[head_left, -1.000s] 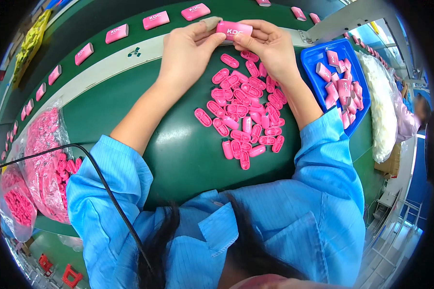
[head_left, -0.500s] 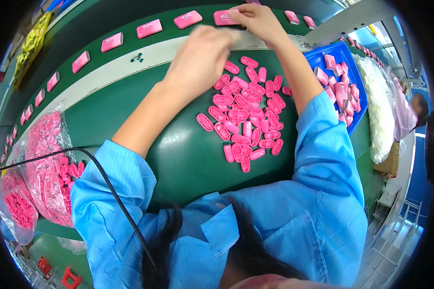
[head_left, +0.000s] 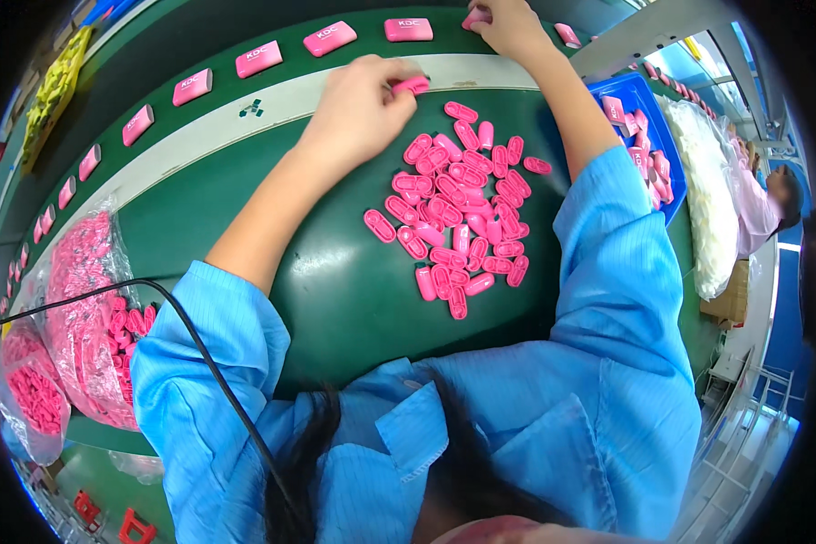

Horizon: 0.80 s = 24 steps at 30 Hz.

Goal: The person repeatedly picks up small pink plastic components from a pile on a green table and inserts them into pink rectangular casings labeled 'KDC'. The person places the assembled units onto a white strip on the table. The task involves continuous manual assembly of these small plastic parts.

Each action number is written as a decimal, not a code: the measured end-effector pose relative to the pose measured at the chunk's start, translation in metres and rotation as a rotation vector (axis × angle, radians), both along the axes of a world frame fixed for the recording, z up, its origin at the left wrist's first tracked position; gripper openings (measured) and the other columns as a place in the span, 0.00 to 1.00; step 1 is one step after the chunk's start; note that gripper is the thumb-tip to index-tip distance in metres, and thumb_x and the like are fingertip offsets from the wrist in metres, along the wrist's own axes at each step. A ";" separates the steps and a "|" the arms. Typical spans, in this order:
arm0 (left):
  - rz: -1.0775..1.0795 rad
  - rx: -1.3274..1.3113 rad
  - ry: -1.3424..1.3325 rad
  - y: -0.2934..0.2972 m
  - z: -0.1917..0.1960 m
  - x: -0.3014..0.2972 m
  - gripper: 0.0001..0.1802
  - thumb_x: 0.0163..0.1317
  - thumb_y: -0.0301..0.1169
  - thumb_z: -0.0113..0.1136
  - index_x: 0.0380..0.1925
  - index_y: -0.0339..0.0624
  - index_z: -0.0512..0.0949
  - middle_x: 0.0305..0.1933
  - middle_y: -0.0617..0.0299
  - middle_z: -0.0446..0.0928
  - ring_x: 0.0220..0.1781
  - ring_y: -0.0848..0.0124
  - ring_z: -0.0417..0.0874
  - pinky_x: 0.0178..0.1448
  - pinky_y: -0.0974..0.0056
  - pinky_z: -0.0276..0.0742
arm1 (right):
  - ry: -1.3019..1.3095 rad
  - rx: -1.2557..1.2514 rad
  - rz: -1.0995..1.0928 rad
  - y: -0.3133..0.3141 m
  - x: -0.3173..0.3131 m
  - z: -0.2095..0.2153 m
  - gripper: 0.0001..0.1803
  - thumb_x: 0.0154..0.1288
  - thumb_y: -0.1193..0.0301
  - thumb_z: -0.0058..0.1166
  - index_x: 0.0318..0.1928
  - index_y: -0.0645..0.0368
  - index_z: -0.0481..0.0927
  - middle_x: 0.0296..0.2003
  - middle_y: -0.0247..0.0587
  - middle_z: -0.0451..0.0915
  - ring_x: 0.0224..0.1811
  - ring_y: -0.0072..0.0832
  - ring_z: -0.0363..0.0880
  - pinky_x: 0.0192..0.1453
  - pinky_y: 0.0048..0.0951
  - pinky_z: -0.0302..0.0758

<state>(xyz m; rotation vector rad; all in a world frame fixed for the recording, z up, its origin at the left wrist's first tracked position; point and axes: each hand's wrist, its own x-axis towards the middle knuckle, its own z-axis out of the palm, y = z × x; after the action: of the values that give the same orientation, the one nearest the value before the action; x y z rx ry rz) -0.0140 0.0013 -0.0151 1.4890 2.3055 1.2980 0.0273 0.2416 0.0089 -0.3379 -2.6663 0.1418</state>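
Observation:
My left hand [head_left: 358, 109] is closed in a pinch on a small pink oval cap [head_left: 413, 85], just over the white rail at the table's far edge. Farther right, above the green belt, my right hand [head_left: 513, 33] grips a pink plastic casing [head_left: 474, 17], partly covered by the fingers. Another pink casing [head_left: 409, 30] lies flat on the belt between and beyond my hands. Below them, many pink oval caps [head_left: 462, 172] lie in a loose heap on the green tabletop [head_left: 335, 272], some showing their hollow side, others their smooth side.
Several pink casings [head_left: 260, 58] are spaced along the belt. At right stands a blue tray [head_left: 675, 172] of casings beside a white bag [head_left: 701, 199]. Clear bags [head_left: 82, 308] of pink parts sit at left, and a black cable [head_left: 186, 313] crosses my left sleeve. Another person [head_left: 763, 204] is at far right.
My right hand has left one casing on the belt and moved right to grip another. My left hand has drawn back slightly left, and the cap in it now shows. Belt casings shifted left.

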 end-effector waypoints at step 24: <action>-0.003 0.328 -0.778 0.005 -0.004 0.003 0.18 0.59 0.28 0.60 0.49 0.32 0.73 0.42 0.55 0.80 0.42 0.72 0.81 0.49 0.70 0.77 | 0.105 -1.437 0.274 -0.070 0.064 -0.031 0.17 0.62 0.71 0.56 0.49 0.65 0.73 0.38 0.36 0.80 0.36 0.19 0.78 0.42 0.19 0.74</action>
<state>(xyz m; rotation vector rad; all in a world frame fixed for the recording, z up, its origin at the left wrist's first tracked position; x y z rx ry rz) -0.0107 0.0066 -0.0195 0.8000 1.6367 1.8851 0.0914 0.1713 -0.0220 -0.3318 -2.0053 2.0548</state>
